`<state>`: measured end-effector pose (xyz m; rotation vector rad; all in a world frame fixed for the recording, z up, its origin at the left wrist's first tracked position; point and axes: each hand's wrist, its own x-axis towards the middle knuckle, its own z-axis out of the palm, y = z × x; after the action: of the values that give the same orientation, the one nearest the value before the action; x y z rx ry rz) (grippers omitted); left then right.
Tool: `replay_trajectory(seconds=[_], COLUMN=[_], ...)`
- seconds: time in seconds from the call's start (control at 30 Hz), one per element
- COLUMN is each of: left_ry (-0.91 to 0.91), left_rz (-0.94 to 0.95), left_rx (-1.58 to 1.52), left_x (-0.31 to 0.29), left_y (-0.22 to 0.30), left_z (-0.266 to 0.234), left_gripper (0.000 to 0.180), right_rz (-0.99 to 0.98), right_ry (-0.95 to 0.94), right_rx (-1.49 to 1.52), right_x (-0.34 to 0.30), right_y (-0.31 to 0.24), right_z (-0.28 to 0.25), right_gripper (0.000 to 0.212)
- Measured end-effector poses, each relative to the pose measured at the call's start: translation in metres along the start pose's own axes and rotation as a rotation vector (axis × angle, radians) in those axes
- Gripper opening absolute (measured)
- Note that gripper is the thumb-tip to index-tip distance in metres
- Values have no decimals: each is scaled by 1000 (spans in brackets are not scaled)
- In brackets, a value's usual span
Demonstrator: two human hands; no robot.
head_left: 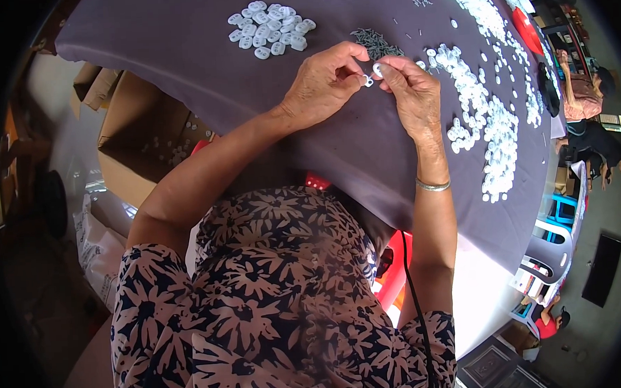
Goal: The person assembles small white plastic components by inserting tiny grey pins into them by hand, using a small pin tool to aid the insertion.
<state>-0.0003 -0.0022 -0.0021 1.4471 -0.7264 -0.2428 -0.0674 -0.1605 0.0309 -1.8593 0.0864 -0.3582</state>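
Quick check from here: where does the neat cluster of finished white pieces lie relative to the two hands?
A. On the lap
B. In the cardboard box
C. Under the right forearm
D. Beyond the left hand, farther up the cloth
D: the cluster of white pieces lies on the purple cloth beyond the left hand, away from the right hand.

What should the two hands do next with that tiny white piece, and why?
Probably bring the fingertips together: the left hand pinches a small white plastic piece, the right hand holds another beside it, nearly touching, above the grey cloth.
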Motion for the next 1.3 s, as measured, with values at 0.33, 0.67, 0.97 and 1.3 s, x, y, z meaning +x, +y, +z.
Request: replay_trajectory(seconds=[0.33, 0.67, 0.97, 1.3], left_ry=[4, -34, -2, -48], left_rz=[18, -29, -37, -111], left_rx=[25, 26, 30, -44], left_x=[0, -1, -3, 0], left_y=[-1, 1, 5, 4], left_z=[-1, -2, -2, -5], left_gripper=[26, 28, 32, 32], right_rz=[-24, -96, -111, -238], right_ry=[-11, -16, -18, 4], right_rx=[-8, -153, -188, -323], right_x=[1, -1, -6, -11], right_y=[2, 1, 3, 2], right_z=[1, 5, 9, 12], right_gripper=[14, 12, 9, 23])
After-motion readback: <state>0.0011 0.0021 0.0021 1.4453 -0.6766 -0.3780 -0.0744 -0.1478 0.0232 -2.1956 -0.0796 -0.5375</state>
